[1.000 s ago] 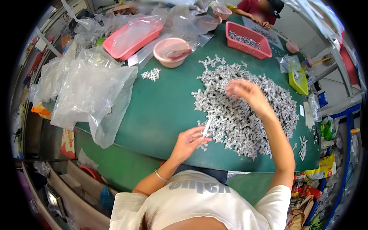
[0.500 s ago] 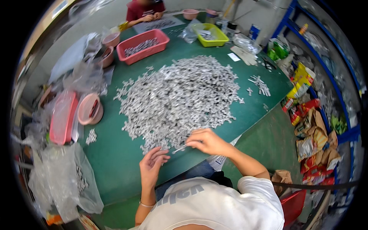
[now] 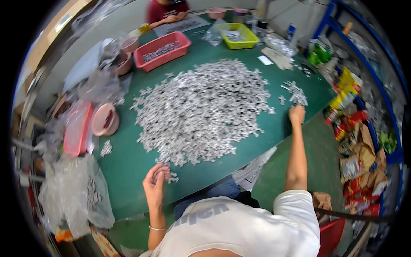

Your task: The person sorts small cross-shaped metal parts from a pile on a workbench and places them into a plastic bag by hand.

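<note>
A wide heap of small grey metal-looking parts (image 3: pixel 201 111) covers the middle of the green table. My left hand (image 3: pixel 155 179) is at the heap's near-left edge, fingers curled in toward the thumb; whatever they hold does not show. Beside its fingertips lie a few loose grey parts (image 3: pixel 173 177). My right hand (image 3: pixel 296 114) is stretched out to the table's right side, its fingers closed at the near end of a small pile of thin silvery strips (image 3: pixel 296 91). Blur hides what is between those fingers. One loose grey part (image 3: pixel 281 100) lies left of the strips.
A pink tub (image 3: pixel 167 58) of grey parts and a yellow-green basket (image 3: pixel 243 44) stand at the back. Across the table a person's hands (image 3: pixel 175 18) work over a sheet. A pink bucket (image 3: pixel 105 121) and clear plastic bags (image 3: pixel 70 192) are on the left, blue shelving (image 3: pixel 366 60) on the right.
My right hand has moved from the heap's near edge, where it pinched a thin silvery strip, out to the strips at the right. My left hand has shifted slightly left, exposing loose parts.
</note>
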A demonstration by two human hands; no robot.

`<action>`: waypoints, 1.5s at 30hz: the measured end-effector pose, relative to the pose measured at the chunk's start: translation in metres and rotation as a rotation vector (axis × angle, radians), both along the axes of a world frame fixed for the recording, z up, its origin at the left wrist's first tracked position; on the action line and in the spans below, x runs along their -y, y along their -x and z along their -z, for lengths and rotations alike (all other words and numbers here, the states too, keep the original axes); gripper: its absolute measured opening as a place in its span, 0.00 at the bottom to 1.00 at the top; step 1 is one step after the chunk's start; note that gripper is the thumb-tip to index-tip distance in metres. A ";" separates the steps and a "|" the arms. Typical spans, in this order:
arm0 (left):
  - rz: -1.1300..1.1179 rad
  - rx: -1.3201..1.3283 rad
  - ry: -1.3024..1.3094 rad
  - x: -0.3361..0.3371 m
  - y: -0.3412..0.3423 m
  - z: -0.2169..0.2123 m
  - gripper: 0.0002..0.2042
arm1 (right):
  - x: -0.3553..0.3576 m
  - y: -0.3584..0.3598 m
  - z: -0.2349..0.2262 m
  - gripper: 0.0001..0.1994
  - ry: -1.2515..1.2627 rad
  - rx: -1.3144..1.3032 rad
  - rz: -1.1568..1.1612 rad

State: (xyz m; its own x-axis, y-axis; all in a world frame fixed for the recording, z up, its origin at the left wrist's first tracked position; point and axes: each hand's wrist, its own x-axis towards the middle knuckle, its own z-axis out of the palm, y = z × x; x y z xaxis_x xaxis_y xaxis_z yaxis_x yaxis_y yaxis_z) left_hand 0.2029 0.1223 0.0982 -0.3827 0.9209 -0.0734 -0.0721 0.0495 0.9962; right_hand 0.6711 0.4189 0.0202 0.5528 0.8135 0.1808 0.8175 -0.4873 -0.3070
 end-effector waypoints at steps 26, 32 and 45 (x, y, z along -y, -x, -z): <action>1.421 0.706 -1.235 0.077 0.086 -0.111 0.16 | 0.184 0.341 -0.044 0.16 -0.196 -0.103 -1.318; 0.120 0.526 -0.250 0.050 0.048 -0.009 0.14 | 0.194 0.381 -0.046 0.19 -0.283 -0.054 -1.450; -0.149 0.424 -0.059 0.034 0.006 0.028 0.14 | 0.206 0.361 -0.042 0.09 0.161 -1.674 -0.807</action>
State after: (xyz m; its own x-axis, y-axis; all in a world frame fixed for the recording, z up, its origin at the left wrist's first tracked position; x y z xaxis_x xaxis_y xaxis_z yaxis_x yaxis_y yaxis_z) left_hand 0.1967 0.0880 0.0697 -0.4586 0.8656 -0.2013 -0.4762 -0.0480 0.8780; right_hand 0.3102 0.2125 0.0623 -0.4264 0.8885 -0.1696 -0.2282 -0.2871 -0.9303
